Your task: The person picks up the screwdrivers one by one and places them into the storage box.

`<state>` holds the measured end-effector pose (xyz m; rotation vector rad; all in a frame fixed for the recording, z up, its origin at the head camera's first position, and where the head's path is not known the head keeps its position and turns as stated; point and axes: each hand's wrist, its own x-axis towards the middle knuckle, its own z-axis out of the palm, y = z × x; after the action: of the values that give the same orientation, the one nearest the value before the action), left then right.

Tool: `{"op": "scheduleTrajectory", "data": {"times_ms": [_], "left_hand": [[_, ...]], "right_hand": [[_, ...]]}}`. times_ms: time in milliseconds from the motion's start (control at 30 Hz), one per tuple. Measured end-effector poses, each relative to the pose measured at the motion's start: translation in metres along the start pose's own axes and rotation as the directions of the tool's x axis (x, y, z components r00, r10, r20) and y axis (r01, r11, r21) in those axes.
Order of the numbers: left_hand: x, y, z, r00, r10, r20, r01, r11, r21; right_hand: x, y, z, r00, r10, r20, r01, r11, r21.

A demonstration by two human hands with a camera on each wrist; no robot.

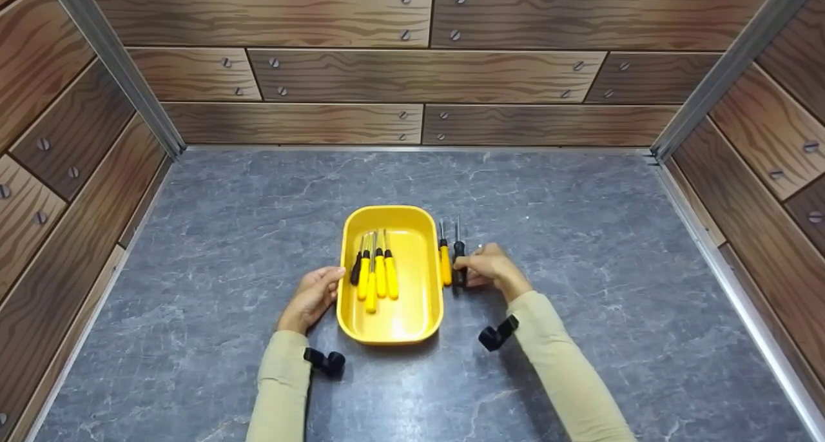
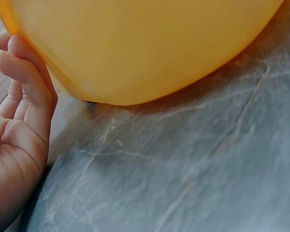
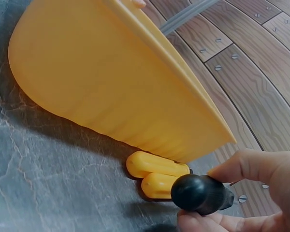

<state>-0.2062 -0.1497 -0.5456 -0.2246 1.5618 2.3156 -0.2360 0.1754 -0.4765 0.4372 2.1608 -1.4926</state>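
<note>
A yellow plastic bin (image 1: 412, 319) stands on the grey surface with several screwdrivers (image 1: 381, 274) lying in its left half, mostly yellow-handled and one black-handled. My left hand (image 1: 314, 297) holds the bin's left wall, thumb at the rim and fingers against the outside (image 2: 31, 82). Just right of the bin, my right hand (image 1: 493, 268) pinches a black screwdriver (image 3: 195, 193) by its handle between thumb and fingers. Between that hand and the bin lies a yellow-handled screwdriver (image 1: 445, 265). Two yellow handles (image 3: 154, 164) show there in the right wrist view.
Plank-patterned walls (image 1: 425, 75) close off the back and both sides. Metal posts (image 1: 122, 68) stand at the back corners. A metal strip (image 1: 741, 294) runs along the right edge of the marbled grey surface (image 1: 580, 203).
</note>
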Motion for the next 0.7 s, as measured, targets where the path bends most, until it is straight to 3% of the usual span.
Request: {"op": "scheduleTrajectory", "data": {"times_ms": [700], "left_hand": [[-0.0002, -0.0003, 0.0015, 1.0, 0.007, -0.007, -0.007, 1.0, 0.005]], "right_hand": [[-0.0033, -0.0033, -0.0002, 1.0, -0.011, 0.006, 0.011, 1.0, -0.015]]}}
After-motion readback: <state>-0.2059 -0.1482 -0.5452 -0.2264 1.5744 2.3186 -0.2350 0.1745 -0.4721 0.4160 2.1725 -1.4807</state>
